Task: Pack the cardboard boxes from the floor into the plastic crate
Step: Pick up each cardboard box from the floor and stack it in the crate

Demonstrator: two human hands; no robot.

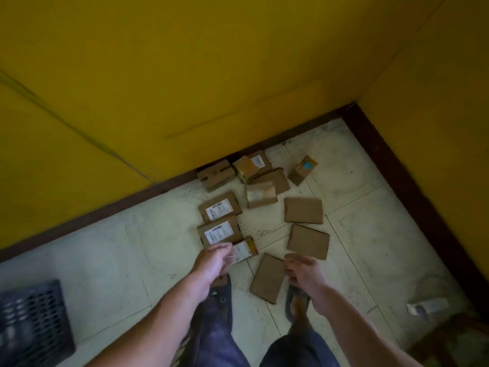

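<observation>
Where boxes (304, 210) litter floor (132, 247), left fingers (225, 247) loosely curled beside labelled box (243, 251), right fingers (290, 258) relaxed beside plain box (267, 279)

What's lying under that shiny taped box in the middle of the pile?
A flat brown box pokes out from beneath the taped box, along its far edge. Anything else underneath is covered.

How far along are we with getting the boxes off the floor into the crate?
Barely started, by the look of it. Done: nothing I can confirm; only part of the plastic crate shows, its contents blurred. In hand: nothing yet; the left hand reaches toward a labelled box, the right hand hangs over a plain box. Left: about a dozen cardboard boxes scattered on the floor.
</observation>
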